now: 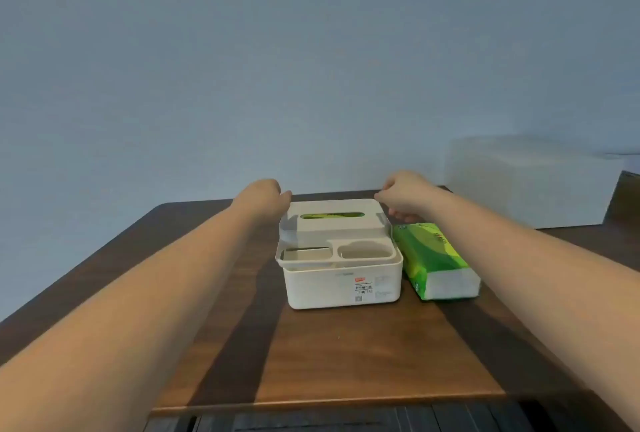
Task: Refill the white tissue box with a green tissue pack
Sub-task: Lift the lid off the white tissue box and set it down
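A white tissue box (343, 284) stands in the middle of the wooden table, with two small open compartments along its front. Its white lid (334, 224) has a slot showing green inside and sits raised at the back. My left hand (268, 198) grips the lid's far left corner. My right hand (403, 194) grips the far right corner. A green tissue pack (433, 255) lies flat on the table, touching the box's right side. My fingertips are hidden behind the lid.
The dark wooden table (346, 355) ends close to a plain blue-grey wall. A pale white box-like block (530, 182) stands at the back right. A dark slatted surface (329, 423) shows below the table's near edge.
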